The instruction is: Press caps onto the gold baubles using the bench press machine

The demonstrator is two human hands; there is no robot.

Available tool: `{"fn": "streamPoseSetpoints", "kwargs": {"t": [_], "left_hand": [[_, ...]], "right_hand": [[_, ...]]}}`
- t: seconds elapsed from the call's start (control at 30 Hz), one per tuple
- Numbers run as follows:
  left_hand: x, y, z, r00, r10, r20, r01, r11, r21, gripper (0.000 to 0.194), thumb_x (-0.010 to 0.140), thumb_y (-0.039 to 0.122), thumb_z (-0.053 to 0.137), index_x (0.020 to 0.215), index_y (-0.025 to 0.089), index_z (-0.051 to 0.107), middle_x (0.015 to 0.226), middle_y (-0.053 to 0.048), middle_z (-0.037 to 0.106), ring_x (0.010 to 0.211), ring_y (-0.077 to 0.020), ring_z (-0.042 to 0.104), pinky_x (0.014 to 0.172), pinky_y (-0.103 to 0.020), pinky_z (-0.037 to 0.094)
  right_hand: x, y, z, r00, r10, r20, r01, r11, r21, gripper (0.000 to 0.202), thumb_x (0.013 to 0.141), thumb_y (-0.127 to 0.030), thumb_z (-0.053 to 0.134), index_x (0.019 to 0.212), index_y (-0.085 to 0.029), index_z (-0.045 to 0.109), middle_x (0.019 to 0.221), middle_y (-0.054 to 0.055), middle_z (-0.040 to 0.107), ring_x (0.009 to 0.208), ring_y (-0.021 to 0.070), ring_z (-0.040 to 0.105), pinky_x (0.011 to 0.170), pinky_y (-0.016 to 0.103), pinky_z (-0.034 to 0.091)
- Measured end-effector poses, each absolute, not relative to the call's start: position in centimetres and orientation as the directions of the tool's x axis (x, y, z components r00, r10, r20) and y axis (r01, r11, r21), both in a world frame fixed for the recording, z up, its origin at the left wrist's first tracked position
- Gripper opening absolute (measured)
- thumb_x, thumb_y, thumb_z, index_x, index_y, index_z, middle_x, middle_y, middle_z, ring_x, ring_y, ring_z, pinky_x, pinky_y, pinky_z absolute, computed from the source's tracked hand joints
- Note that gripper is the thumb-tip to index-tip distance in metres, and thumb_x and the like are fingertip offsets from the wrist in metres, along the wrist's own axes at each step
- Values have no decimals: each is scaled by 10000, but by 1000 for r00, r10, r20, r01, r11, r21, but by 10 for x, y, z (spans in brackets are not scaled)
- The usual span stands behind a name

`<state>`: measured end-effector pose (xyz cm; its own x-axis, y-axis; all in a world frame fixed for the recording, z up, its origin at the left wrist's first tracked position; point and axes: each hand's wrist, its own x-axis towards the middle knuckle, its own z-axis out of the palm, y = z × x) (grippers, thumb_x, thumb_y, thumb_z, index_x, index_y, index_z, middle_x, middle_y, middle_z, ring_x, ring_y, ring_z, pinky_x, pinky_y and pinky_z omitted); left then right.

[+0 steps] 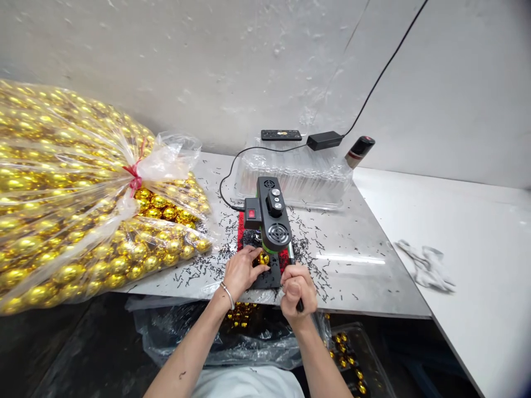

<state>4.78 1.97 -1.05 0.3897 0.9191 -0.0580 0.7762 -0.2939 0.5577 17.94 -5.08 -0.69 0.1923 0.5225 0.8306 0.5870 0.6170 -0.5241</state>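
A small black bench machine [276, 221] with a red switch and a round vented head stands on the metal table. Under its head sits a shiny gold ball [264, 258], pinched between the thumb and fingers of my left hand [243, 271]. My right hand [297, 293] is wrapped round the machine's lever handle [299, 305], whose black end pokes out below the fist. The machine's dark base plate [269, 279] lies under the ball, with red patches beside it. Short black bits are scattered round the base.
Big clear bags of gold balls [62, 221] fill the left side. Behind the machine lie a stack of clear plastic trays [294, 171], a power adapter [324, 140] and a dark-capped can [359, 152]. White gloves [427, 265] rest at right. Below the edge hangs a plastic bag [174, 331].
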Motion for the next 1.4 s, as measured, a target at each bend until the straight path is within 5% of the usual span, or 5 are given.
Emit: {"fn": "streamPoseSetpoints", "kwargs": {"t": [0.17,0.53,0.87,1.1,1.4], "left_hand": [[46,21,-12,415,909,-38,721,-303,622,365,854,396,656,1171,219,694,1141,-73,678,964,-236,679,810,-304,509],[48,20,-7,407,910,-83,745,-278,607,407,826,355,691,1211,222,677,1177,-77,675,1010,-254,677,817,-308,513],[49,20,-7,391,918,-70,738,-267,620,394,810,354,703,1185,235,686,1206,-73,675,989,-236,684,825,-295,509],[48,19,-11,382,922,-64,736,-262,625,413,809,365,701,1197,224,681,1193,-85,678,983,-245,689,793,-297,514],[39,13,-7,357,934,31,639,-268,721,406,797,349,706,1164,177,693,1103,-109,694,989,-258,666,872,-334,499]], "right_hand": [[181,-51,-12,161,518,840,629,603,-491,285,952,-191,381,682,-209,470,681,4,550,619,131,535,755,376,523],[180,-47,-25,215,476,853,610,616,-498,325,976,-252,373,666,-209,463,689,4,545,615,130,555,697,359,536],[181,-42,-34,228,438,869,623,621,-476,376,989,-286,359,634,-205,453,663,-19,511,585,118,557,826,425,541],[186,-40,-35,43,451,892,688,633,-353,322,979,-214,333,683,-207,458,697,-11,543,639,123,616,818,389,540],[179,-45,42,255,569,782,558,574,-599,324,939,-135,418,623,-204,433,646,3,510,626,128,518,570,280,410]]}}
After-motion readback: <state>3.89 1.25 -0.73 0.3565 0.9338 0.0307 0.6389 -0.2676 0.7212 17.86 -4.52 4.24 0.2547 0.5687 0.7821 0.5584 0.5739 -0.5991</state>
